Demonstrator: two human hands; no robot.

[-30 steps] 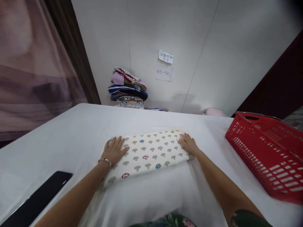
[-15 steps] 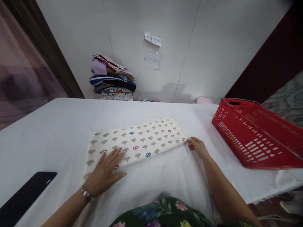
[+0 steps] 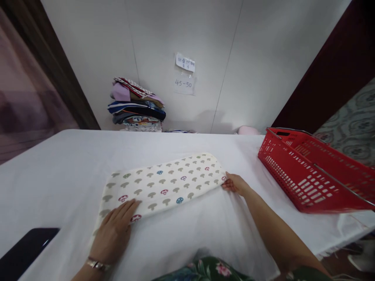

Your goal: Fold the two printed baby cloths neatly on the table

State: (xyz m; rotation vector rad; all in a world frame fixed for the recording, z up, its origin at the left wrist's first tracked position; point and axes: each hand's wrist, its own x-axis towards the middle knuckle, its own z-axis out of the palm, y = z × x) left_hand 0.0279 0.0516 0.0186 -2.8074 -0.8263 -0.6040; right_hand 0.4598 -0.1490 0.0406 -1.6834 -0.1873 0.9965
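Observation:
A cream cloth (image 3: 172, 179) printed with mushrooms lies folded in a long strip on the white-covered table (image 3: 82, 156). My left hand (image 3: 114, 230) rests on its lower left part, the fingers close together and fairly straight, the thumb hidden. At the cloth's right corner, my right hand (image 3: 236, 184) pinches the edge between thumb and fingers.
A red plastic basket (image 3: 307, 171) with metal handles stands at the right. A black phone (image 3: 29, 249) lies at the lower left. Folded clothes (image 3: 137, 105) are stacked beyond the far edge, near a pink item (image 3: 248, 130). Paper signs (image 3: 184, 84) hang on the wall.
My left hand has slid left and toward me over the cloth, its thumb no longer spread. The right hand has closed on the cloth's corner. The camera view has shifted slightly.

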